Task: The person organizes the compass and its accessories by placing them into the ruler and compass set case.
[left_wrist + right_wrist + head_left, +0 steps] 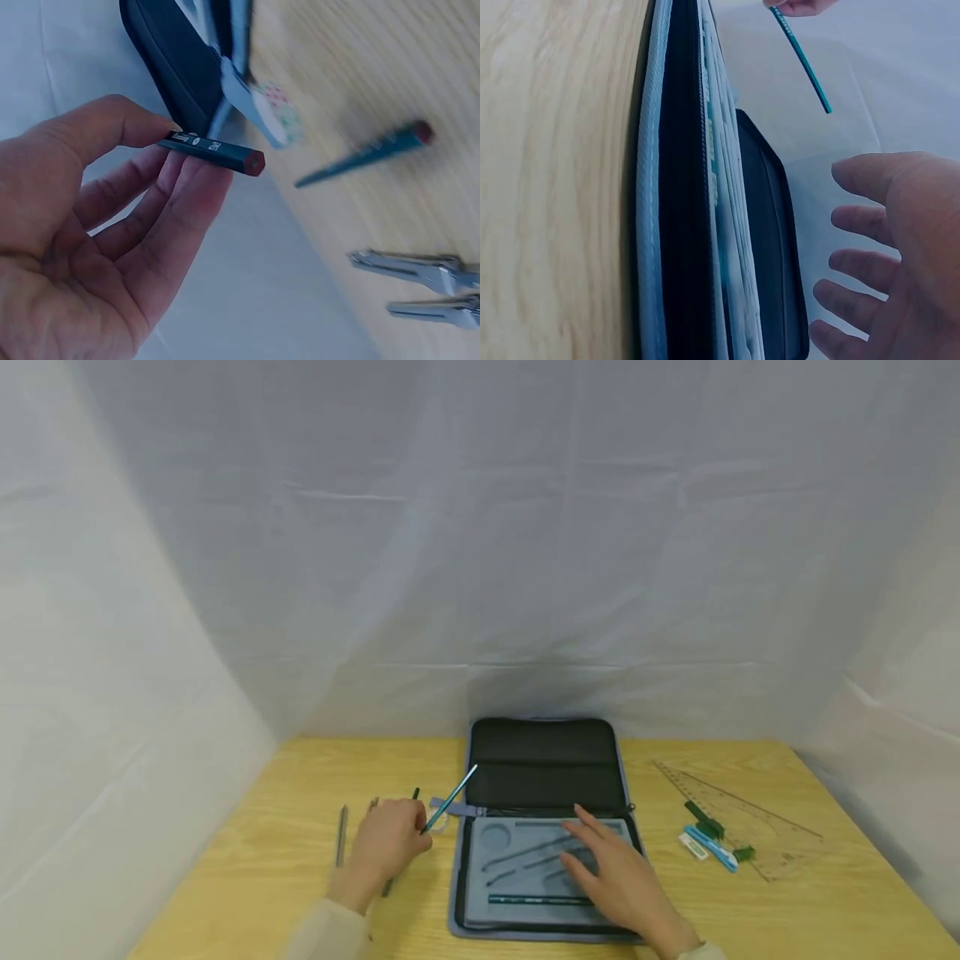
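Note:
My left hand point(390, 839) pinches a dark green pencil point(214, 152) between thumb and fingers, left of the open zip case point(459, 893). In the head view that pencil slants up to the right, its far tip by the case's lid. Over the case's grey moulded tray point(480, 881), my right hand point(618, 872) is spread with fingers apart, holding nothing; whether it touches the tray I cannot tell. One green pencil point(536, 901) lies in the tray's front slot, its right end hidden by that hand. Several other slots and a round recess show in the tray.
Another green pencil point(367, 154) lies on the table beneath my left hand, near metal compasses point(416, 270). At right are a clear set square point(780, 839), a light-blue cutter-like tool point(711, 848), a white eraser point(693, 846) and small green pieces point(703, 820). White sheeting surrounds the table.

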Demonstrator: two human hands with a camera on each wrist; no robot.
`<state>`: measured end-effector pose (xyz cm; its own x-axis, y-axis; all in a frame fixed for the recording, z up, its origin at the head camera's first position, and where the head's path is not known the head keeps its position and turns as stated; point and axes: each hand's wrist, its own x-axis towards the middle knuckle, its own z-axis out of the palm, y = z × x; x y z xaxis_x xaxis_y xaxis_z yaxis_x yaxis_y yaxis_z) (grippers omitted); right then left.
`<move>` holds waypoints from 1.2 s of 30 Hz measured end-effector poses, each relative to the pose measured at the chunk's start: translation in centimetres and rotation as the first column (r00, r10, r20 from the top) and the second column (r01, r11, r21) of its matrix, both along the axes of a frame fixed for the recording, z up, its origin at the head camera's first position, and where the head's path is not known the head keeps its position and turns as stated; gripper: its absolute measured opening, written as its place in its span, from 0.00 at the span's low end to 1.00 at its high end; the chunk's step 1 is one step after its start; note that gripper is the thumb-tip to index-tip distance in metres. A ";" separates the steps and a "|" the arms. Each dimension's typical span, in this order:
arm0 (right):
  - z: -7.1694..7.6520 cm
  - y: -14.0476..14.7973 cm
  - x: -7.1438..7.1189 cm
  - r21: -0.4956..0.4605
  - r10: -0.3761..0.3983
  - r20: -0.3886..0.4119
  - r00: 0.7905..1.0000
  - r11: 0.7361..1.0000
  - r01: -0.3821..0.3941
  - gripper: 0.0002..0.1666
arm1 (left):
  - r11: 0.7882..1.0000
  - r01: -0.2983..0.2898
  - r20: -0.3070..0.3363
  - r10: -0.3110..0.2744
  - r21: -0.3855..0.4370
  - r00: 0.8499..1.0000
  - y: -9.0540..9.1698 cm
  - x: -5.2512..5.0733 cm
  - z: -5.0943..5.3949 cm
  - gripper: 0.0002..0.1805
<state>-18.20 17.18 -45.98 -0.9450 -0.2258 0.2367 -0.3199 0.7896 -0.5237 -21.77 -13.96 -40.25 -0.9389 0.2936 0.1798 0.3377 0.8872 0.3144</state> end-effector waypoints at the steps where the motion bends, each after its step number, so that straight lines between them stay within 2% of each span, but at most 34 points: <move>1: 0.0 0.1 0.0 -0.003 -0.003 -0.003 1.000 1.000 0.003 0.27 | 1.000 0.012 0.002 -0.012 0.000 1.000 0.3 0.0 0.1 0.11; 6: 0.0 0.8 0.2 -0.010 -0.033 -0.001 0.999 0.999 0.033 0.28 | 0.997 0.070 -0.031 -0.071 -0.033 0.997 1.9 0.1 0.3 0.16; 10: 0.0 1.4 0.3 -0.020 -0.071 0.010 0.997 0.997 0.072 0.28 | 0.991 0.128 -0.072 -0.131 -0.041 0.989 3.3 0.3 0.3 0.21; 14: 0.0 2.1 0.5 -0.028 -0.105 0.033 0.994 0.994 0.106 0.28 | 0.979 0.199 -0.075 -0.203 -0.054 0.976 4.5 0.5 0.2 0.20; 18: 0.1 2.7 0.7 -0.028 -0.127 0.043 0.991 0.991 0.129 0.27 | 0.964 0.242 -0.106 -0.253 -0.109 0.962 5.7 0.8 -0.2 0.16; 21: 0.1 3.1 0.9 -0.030 -0.138 0.032 0.990 0.990 0.139 0.27 | 0.956 0.263 -0.108 -0.278 -0.132 0.955 6.6 1.0 -0.4 0.14; 25: 0.2 3.7 1.1 -0.038 -0.159 0.035 0.987 0.986 0.160 0.27 | 0.946 0.289 -0.074 -0.301 -0.144 0.951 8.0 1.2 -0.6 0.13; 36: 0.0 5.0 1.2 -0.024 -0.192 0.128 0.973 0.980 0.196 0.30 | 0.908 0.360 -0.058 -0.380 -0.216 0.923 10.8 2.6 -1.8 0.17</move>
